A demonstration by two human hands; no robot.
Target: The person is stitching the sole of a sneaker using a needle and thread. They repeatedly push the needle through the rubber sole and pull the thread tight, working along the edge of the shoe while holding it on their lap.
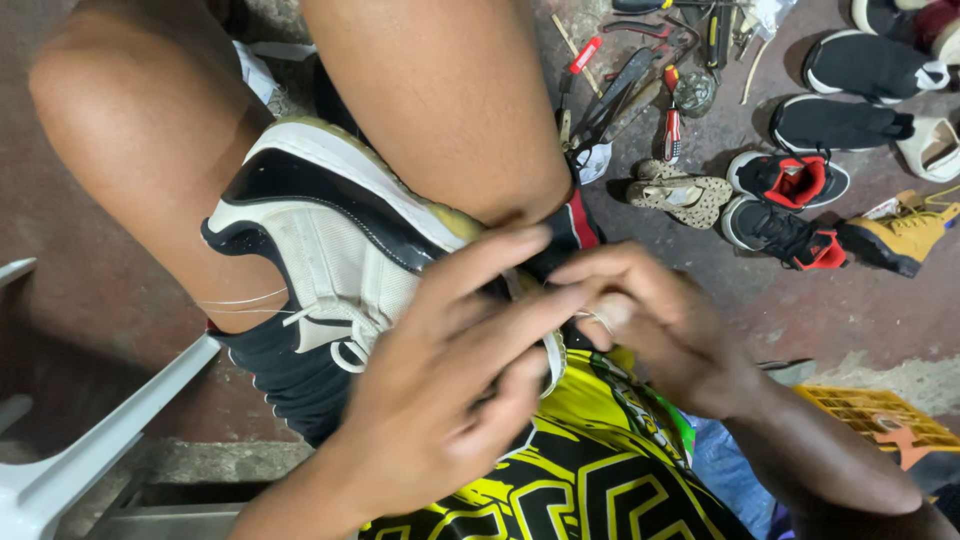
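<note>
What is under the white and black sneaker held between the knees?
The sneaker rests on dark shorts and a yellow-black garment. Both hands cover its heel end.

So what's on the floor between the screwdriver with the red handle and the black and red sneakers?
A tan sandal pair lies between the red-handled screwdriver and the black and red sneakers, seen in the head view.

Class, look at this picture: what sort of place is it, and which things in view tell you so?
Probably an informal shoe-repair spot: hand tools and several pairs of shoes lie on the floor, and both hands work thread at a white-and-black sneaker.
</note>
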